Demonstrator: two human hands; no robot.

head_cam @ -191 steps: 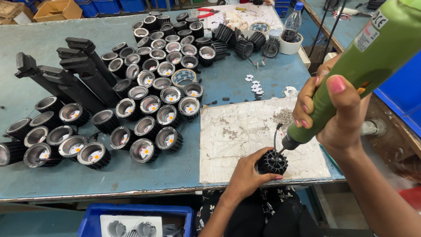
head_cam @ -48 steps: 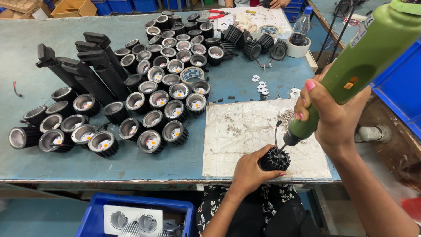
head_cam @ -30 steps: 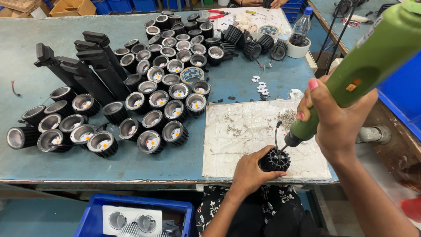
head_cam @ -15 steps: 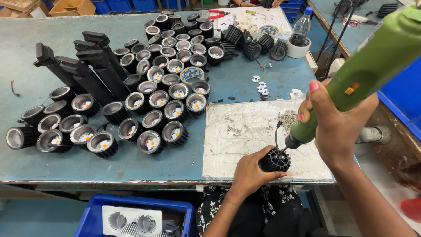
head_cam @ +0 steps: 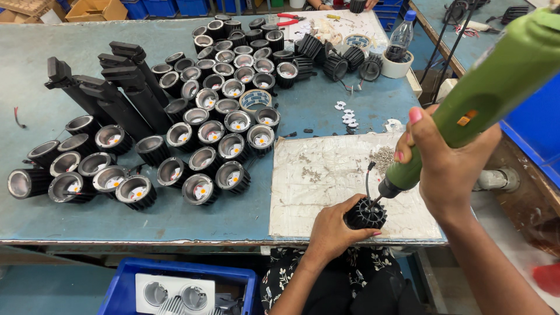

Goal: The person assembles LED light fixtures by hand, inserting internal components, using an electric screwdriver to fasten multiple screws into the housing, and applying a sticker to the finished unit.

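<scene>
My left hand grips a black finned lamp housing at the near edge of a worn white mat. A thin black wire rises from the housing. My right hand is wrapped around a green electric screwdriver, held slanted, with its tip pressed down into the top of the housing. A small heap of silver screws lies on the mat just behind the tool.
Many black spot-lamp housings with reflectors stand in rows on the blue-grey table, beside black track adapters. A plastic bottle in a tape roll sits far right. A blue bin with white fittings is below the table edge.
Almost nothing differs; both hands stay on the housing and screwdriver, with only a slight shift of the view.
</scene>
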